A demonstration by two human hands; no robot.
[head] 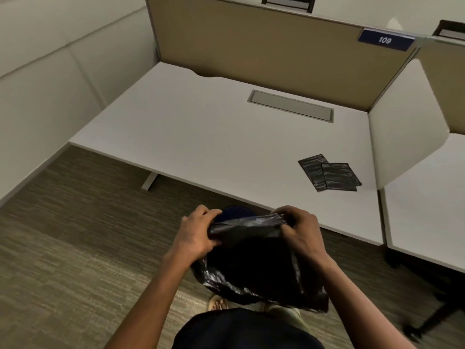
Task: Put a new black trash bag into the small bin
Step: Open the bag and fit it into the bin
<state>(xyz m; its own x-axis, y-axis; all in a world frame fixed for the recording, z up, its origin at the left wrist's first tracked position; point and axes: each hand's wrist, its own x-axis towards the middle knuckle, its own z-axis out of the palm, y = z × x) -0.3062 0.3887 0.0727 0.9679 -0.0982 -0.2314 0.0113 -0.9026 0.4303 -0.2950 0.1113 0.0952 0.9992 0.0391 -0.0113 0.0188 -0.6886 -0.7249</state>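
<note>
A black trash bag (254, 270) hangs unfolded in front of me, low in the view. My left hand (198, 233) pinches its top edge on the left, and my right hand (299, 230) pinches the same edge on the right, stretching it between them. Just behind the bag's top edge a dark blue rounded rim (235, 213) peeks out below the desk edge; it may be the small bin, mostly hidden by the bag and my hands.
A white desk (214, 137) stands ahead with two folded black bags (329, 172) near its right front. A grey cable hatch (290, 105) sits at the back. Beige partition (264, 51) behind, white divider (402, 127) on the right, carpet floor below.
</note>
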